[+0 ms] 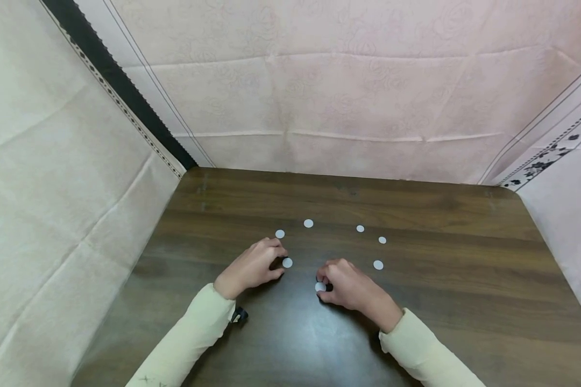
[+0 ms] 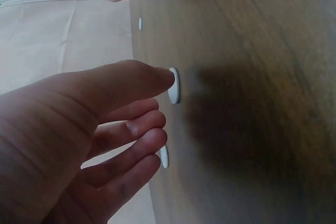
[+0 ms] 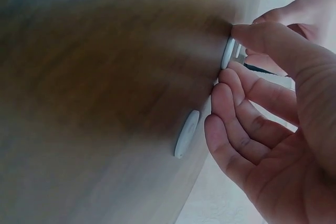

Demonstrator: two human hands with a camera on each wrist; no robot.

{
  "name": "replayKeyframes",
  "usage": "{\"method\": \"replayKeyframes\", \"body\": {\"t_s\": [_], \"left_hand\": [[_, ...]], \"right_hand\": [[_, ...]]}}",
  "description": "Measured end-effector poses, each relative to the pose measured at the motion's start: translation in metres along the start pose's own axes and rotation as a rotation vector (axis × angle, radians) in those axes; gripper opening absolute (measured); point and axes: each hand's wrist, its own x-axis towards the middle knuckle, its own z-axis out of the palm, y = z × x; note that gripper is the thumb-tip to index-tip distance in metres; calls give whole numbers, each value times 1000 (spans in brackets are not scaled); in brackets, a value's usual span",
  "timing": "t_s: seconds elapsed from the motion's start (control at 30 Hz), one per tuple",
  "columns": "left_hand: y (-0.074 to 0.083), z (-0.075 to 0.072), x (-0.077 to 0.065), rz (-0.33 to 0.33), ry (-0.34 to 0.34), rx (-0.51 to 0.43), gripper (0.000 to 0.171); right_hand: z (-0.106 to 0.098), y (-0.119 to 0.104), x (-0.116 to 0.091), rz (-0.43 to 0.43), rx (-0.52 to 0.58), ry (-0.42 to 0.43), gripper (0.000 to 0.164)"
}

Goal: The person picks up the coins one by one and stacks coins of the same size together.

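Small flat white discs lie on a dark wood table. My left hand (image 1: 256, 264) curls its thumb and forefinger round one white disc (image 1: 288, 263). In the left wrist view the thumb tip overlaps the edge of that disc (image 2: 175, 90), while the other fingers bend beyond it. To the right, my right hand (image 1: 351, 285) pinches another white disc (image 1: 320, 287) by its edges. The right wrist view shows this disc (image 3: 228, 53) between thumb tip and forefinger tip, close to the table surface.
Beyond my hands, more discs form a loose arc: two at the left, one disc (image 1: 308, 223) being farther back, and several at the right, including one (image 1: 378, 265) beside my right hand. Pale patterned cloth (image 1: 319, 97) hangs behind the wooden table (image 1: 455, 301) and along both sides.
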Motion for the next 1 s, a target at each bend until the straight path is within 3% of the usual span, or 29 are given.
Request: {"method": "replayKeyframes", "body": {"t_s": [0.53, 1.0], "left_hand": [[-9, 2, 15, 70, -71, 10, 15], [-8, -4, 21, 121, -89, 78, 6]], "right_hand": [[-2, -1, 1, -5, -8, -23, 13], [-4, -2, 2, 12, -20, -46, 13]]}}
